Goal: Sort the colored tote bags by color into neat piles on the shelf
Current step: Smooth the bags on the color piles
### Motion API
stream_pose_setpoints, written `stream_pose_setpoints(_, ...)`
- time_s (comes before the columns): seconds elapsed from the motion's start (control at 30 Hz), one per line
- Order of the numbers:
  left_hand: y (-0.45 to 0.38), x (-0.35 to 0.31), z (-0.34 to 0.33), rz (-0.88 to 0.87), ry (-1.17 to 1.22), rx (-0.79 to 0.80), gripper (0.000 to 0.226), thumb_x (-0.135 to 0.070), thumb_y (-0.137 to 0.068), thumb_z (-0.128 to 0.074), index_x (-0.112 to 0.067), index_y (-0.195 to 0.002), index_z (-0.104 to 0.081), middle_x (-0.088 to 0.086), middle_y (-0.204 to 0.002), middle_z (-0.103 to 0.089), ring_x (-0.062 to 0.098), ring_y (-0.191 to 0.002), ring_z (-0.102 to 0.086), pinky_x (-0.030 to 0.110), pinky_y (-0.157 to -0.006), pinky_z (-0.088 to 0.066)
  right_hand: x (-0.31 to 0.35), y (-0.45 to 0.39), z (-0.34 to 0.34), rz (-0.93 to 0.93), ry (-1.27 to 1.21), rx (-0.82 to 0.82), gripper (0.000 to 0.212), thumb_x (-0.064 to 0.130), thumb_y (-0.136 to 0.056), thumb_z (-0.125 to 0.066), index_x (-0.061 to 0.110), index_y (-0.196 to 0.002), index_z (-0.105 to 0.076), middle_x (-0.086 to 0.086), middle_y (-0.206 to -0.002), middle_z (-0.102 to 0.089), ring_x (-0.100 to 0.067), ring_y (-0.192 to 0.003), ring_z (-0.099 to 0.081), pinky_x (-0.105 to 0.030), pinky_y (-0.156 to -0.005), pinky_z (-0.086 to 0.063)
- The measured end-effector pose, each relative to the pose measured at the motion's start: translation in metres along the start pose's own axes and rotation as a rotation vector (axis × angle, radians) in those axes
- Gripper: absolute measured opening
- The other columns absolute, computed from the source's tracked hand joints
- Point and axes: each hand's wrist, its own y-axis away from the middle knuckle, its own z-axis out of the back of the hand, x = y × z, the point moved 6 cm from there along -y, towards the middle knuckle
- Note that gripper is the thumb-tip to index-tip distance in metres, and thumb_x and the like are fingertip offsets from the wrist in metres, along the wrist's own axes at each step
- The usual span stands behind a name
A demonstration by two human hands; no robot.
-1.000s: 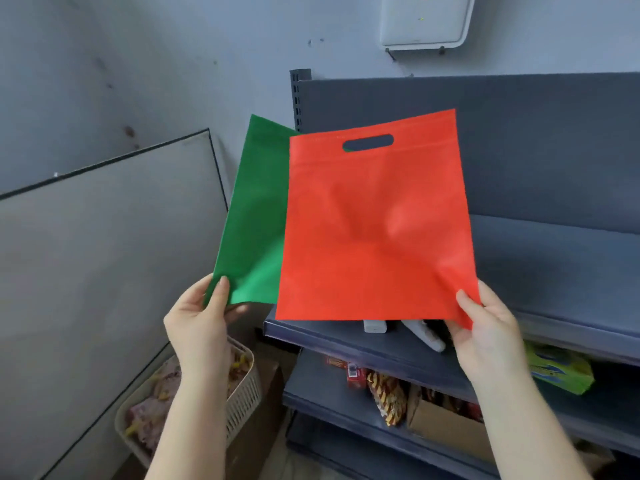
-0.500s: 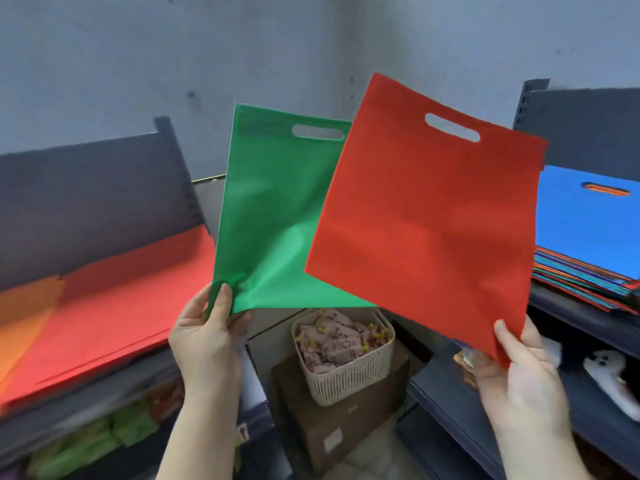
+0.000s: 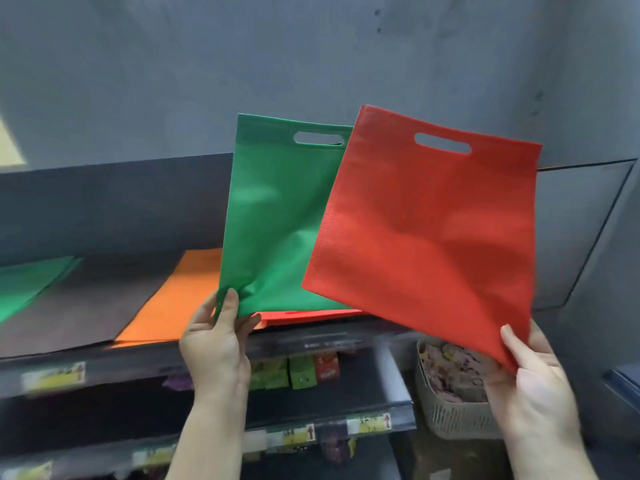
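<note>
Head view: I log one view only, blurred at the lower shelves.
Left hand point(image 3: 216, 344): I see it pinching the lower left corner of the green bag point(image 3: 277, 216), thumb on the front face.
Right hand point(image 3: 533, 379): it pinches the lower right corner of the red bag point(image 3: 426, 237), thumb on the front.
Green bag: held upright in the air above the shelf point(image 3: 86, 306), handle slot at top; its right edge sits behind the red bag.
Red bag: held up, tilted clockwise, overlapping the green one in front.
Shelf piles: I note a green pile point(image 3: 24, 285) at far left, an orange pile point(image 3: 176, 296) near centre, and a red pile point(image 3: 304, 315) showing just below the held green bag.
Basket point(image 3: 446, 414): lower right, below the red bag, holding small packets.
</note>
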Motion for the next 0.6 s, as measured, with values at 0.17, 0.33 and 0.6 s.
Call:
stream_pose_setpoints(0.17,-0.039,-0.048,0.076,-0.078,-0.024,-0.110,0.011,-0.006,-0.090,-0.058,-0.016,-0.088,-0.063,-0.008,-0.066,-0.071,0.006,-0.057,-0.066,0.015,-0.050,-0.052,-0.070,0.026,-0.061,-0.093,0.067,0.091,0.056,-0.002,-0.096,-0.040,0.027,-0.066,-0.077,0.006,-0.074,-0.074,-0.005,-0.064,-0.069,-0.015,-0.052,-0.053)
stream_pose_setpoints(0.33,-0.078,-0.085,0.132,-0.089,-0.032,-0.137,0.011,-0.007,-0.091,-0.058,-0.016,-0.087,-0.063,-0.005,-0.070,-0.072,0.008,-0.063,-0.068,0.017,-0.052,-0.054,-0.128,0.051,-0.114,-0.159,0.063,0.130,0.057,-0.002,-0.096,-0.041,0.027,-0.064,-0.077,0.006,-0.072,-0.073,-0.004,-0.059,-0.068,-0.015,-0.049,-0.053)
stream_pose_setpoints(0.6,-0.126,-0.102,0.144,-0.075,-0.035,-0.059,0.012,-0.004,-0.090,-0.058,-0.015,-0.087,-0.062,-0.008,-0.064,-0.071,0.006,-0.055,-0.067,0.018,-0.051,-0.055,-0.158,0.059,-0.156,-0.131,0.042,0.053,0.030,-0.005,-0.095,-0.042,0.017,-0.092,-0.062,0.007,-0.072,-0.073,-0.004,-0.064,-0.068,-0.016,-0.052,-0.053)
